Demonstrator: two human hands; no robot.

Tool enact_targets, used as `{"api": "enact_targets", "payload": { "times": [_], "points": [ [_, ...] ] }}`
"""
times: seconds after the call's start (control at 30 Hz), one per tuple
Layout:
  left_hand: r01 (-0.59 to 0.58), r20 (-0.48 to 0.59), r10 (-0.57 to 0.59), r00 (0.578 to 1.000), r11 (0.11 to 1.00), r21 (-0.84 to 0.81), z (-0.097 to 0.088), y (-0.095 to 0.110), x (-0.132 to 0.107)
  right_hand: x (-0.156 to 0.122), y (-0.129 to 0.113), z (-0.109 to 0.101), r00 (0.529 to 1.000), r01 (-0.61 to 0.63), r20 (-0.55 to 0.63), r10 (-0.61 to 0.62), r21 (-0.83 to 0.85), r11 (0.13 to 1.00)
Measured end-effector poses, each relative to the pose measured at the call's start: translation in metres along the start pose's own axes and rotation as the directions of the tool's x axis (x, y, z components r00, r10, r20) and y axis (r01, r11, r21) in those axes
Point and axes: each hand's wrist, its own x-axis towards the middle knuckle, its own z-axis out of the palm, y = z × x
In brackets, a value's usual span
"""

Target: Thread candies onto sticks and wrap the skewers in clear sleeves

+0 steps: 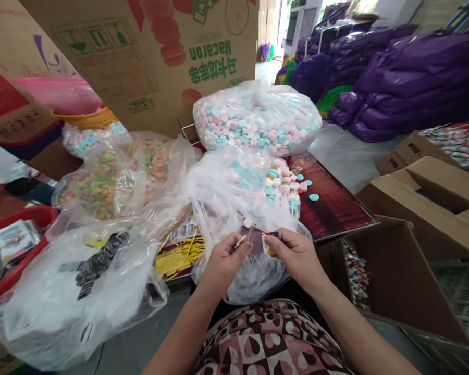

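Cloth (258, 338) printed with hearts lies soft and creased over your lap. Just beyond, your left hand (224, 260) pinches a thin pale piece (240, 241) between thumb and finger, while your right hand (297, 255) grips a small bright label (264, 244). A rounded white sweet (247, 223) sits just past your fingertips; I cannot tell whether either hand holds it. You seem to be midway through close fingertip handling, and the next move probably calls for a light, steady pinch. To your left lie flat, shiny yellow strips (180, 256); ahead, crinkled clear plastic (226, 179) bunches beside smooth, button-shaped loose sweets (283, 179) on a glossy dark-red tabletop (336, 213). Beyond bulges a big bag of sweets (258, 122), then a stiff cardboard box (101, 65) and slick purple sacks (426, 78).
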Motion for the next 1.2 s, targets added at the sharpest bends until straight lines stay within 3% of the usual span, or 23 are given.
{"api": "enact_targets", "payload": {
  "times": [0.1, 0.2, 0.47, 0.6, 0.7, 0.77, 0.83, 0.9, 1.03, 1.2],
  "points": [
    [-0.012, 0.018, 0.011, 1.000, 0.998, 0.064, 0.003, -0.001, 0.001, 0.000, 0.003, -0.003, 0.997, -0.080, 0.008, 0.080, 0.131, 0.988],
    [-0.011, 0.003, 0.011, 1.000, 0.998, 0.061, 0.006, -0.003, 0.002, -0.001, 0.006, -0.004, 0.993, -0.118, -0.004, 0.119, 0.119, 0.986],
    [0.085, 0.056, -0.080, 0.995, 0.993, -0.084, 0.010, -0.007, 0.005, 0.000, 0.008, -0.004, 0.997, 0.016, -0.068, -0.023, -0.100, 0.995],
    [0.006, -0.074, -0.017, 0.997, 0.989, -0.149, 0.011, -0.007, 0.006, 0.007, -0.001, -0.003, 0.996, 0.093, 0.001, -0.094, -0.186, 0.978],
    [0.001, -0.172, -0.037, 0.984, 0.980, -0.201, 0.007, -0.011, 0.007, 0.024, -0.005, -0.010, 0.996, 0.081, 0.036, -0.076, -0.171, 0.982],
    [0.011, -0.195, -0.053, 0.979, 0.978, -0.207, 0.003, -0.014, 0.007, 0.044, -0.005, -0.019, 0.997, 0.042, -0.062, -0.053, -0.176, 0.983],
    [0.007, -0.193, -0.047, 0.980, 0.979, -0.204, -0.001, -0.017, 0.006, 0.068, -0.004, -0.027, 0.985, 0.010, -0.161, -0.066, -0.329, 0.944],
    [-0.006, -0.193, -0.036, 0.981, 0.977, -0.214, -0.002, -0.020, 0.005, 0.092, -0.002, -0.030, 0.990, -0.019, -0.129, -0.053, -0.501, 0.865],
    [-0.034, -0.202, -0.017, 0.979, 0.968, -0.248, -0.002, -0.022, 0.005, 0.124, 0.002, -0.019, 0.994, -0.049, -0.104, -0.018, -0.604, 0.795],
    [-0.072, -0.249, -0.012, 0.969, 0.943, -0.324, -0.004, -0.019, 0.004, 0.138, 0.015, 0.002, 0.976, -0.152, -0.216, 0.024, -0.600, 0.785]
  ]
}}
